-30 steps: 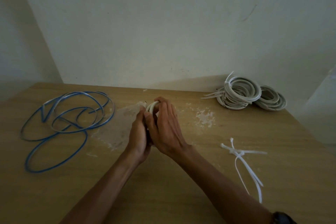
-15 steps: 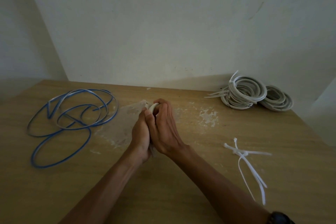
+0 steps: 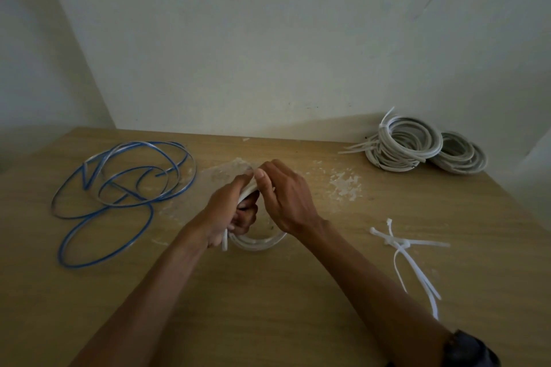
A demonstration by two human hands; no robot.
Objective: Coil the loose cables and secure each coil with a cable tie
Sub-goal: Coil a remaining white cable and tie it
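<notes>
Left hand point(image 3: 229, 211) grips the white coil point(image 3: 256, 243), mostly hidden behind both hands; right hand point(image 3: 286, 197) pinches its top, curled fingers covering the spot

white coil point(image 3: 256, 244) held mid-table, perhaps untied, blue cable point(image 3: 125, 198) loose left, spare ties point(image 3: 398, 243) right

The loose blue cable point(image 3: 119, 188) sprawls across the left of the table point(image 3: 268, 322), so a reach there meets its loops. At the centre the left hand point(image 3: 226, 211) and right hand point(image 3: 289, 197) grip the white coil point(image 3: 256, 244), forearms slanting in from the near edge. Bare wood lies between the forearms. Cable ties point(image 3: 399, 243) lie near right. Tied coils point(image 3: 402, 143) fill the far right corner against the wall point(image 3: 268, 53), with a bare strip between them and the ties.
</notes>
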